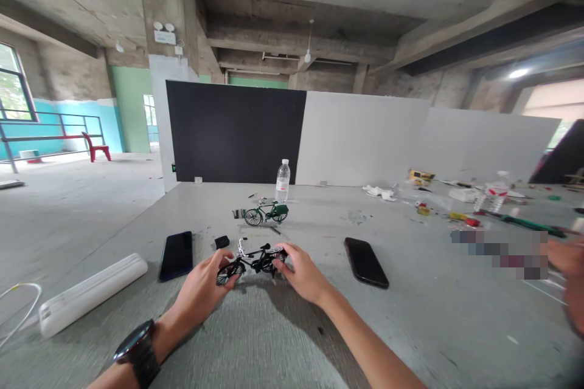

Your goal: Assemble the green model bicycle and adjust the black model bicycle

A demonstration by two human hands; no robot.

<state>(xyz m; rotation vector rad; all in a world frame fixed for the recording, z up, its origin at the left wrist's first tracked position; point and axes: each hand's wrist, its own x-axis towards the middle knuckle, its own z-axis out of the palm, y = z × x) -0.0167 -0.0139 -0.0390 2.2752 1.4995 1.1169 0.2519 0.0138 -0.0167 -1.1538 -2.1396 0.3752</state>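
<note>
A small black model bicycle [260,261] stands upright on the grey table between my hands. My left hand [210,273], below a wrist with a black watch [139,349], pinches its front wheel on the left. At the other end, my right hand [298,270] grips the rear wheel and rack, with fingers covering part of them. Just beyond is a green model bicycle [269,211], upright, with a green box over its rear wheel. A small black piece [222,242] lies near my left fingertips. Behind the black bicycle rests a thin dark tool [276,231].
Phones lie on both sides, a dark blue one [176,255] left and a black one [366,262] right. A long white device [93,293] with a cable lies far left. A water bottle [283,181] stands behind. Another person's hand [566,261] shows at the right edge near scattered items.
</note>
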